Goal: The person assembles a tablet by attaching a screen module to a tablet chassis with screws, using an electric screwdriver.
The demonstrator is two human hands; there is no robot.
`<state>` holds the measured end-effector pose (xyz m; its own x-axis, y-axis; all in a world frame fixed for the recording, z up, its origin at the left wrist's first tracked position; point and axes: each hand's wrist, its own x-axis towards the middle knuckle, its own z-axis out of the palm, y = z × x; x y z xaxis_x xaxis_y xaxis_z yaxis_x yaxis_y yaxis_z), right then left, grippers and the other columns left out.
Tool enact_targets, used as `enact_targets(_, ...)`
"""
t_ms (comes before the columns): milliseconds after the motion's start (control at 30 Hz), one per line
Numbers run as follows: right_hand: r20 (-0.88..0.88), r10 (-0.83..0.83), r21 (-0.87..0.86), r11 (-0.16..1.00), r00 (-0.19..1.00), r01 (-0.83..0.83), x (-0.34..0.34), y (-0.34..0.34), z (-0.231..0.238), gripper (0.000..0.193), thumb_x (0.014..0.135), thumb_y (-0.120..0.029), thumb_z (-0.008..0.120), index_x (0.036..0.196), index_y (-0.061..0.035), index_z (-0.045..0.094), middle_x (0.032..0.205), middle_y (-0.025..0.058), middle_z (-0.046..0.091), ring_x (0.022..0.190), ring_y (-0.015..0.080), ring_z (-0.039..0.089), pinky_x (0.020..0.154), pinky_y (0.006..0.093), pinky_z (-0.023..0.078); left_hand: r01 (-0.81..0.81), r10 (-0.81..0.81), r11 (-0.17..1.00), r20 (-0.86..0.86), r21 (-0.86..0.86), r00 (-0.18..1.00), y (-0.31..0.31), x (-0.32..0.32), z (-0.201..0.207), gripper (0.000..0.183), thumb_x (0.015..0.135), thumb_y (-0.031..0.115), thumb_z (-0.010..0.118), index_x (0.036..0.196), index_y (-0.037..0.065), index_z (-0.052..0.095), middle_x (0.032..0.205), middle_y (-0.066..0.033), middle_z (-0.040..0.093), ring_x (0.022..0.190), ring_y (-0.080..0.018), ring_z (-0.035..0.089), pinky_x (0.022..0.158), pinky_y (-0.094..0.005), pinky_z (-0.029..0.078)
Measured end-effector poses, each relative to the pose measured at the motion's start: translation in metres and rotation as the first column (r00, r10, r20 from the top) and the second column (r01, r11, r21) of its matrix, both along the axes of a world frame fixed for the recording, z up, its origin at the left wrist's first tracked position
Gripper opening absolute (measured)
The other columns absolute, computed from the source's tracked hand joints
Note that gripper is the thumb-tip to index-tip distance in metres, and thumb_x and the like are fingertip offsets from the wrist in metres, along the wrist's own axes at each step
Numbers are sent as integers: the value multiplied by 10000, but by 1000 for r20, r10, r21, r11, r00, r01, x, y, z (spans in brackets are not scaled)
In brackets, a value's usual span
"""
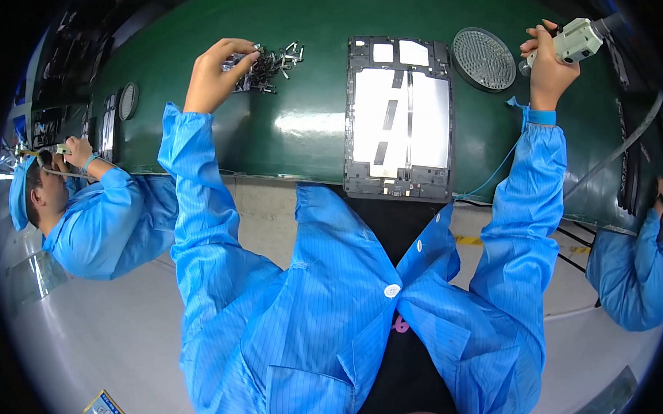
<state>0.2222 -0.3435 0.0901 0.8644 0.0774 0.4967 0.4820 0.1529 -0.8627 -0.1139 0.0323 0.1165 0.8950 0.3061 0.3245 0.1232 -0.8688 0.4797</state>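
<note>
While the right hand [552,72] grips a pale handheld driver [580,42] near the round dish [484,60], the left hand [218,74] stands with thumb and forefinger narrow at the pile of small metal parts [264,75]; cannot tell whether it holds one. The dark-framed panel [401,122] lies flat on the green table [290,151], between the hands. Judgement: single out one part cleanly, driver kept clear of the panel.

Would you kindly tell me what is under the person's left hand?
Beside the left hand's fingers, a pile of small parts shows on the green tabletop; whatever the palm covers cannot be seen.
</note>
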Motion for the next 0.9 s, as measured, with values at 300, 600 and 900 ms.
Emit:
enact_targets(300,-57,249,176,956,967,-236,-27,6,35,187,910,-38,643,1054,77,676,836,157,716,519,155,602,484,289,470,-91,242,793,174,-602,955,8,-41,-18,242,1022,121,612,1203,-39,596,1069,-145,720,1003,-221,709,911,-328,562)
enact_targets(600,-79,288,63,957,954,-284,-44,18,68,342,908,-71,627,1220,68,608,1021,197,705,725,224,715,652,317,586,-237,337,887,207,-397,918,8,-47,-16,253,1030,161,611,1206,-21,600,1187,-113,689,1033,-203,687,917,-303,539)
enact_targets(900,-109,379,90,924,919,-371,-51,45,75,210,903,-104,673,1066,28,651,868,142,732,432,122,541,401,252,427,-77,262,854,297,-515,918,-39,27,-21,312,1033,146,605,1302,-12,610,1102,-113,713,1037,-168,672,944,-293,524)
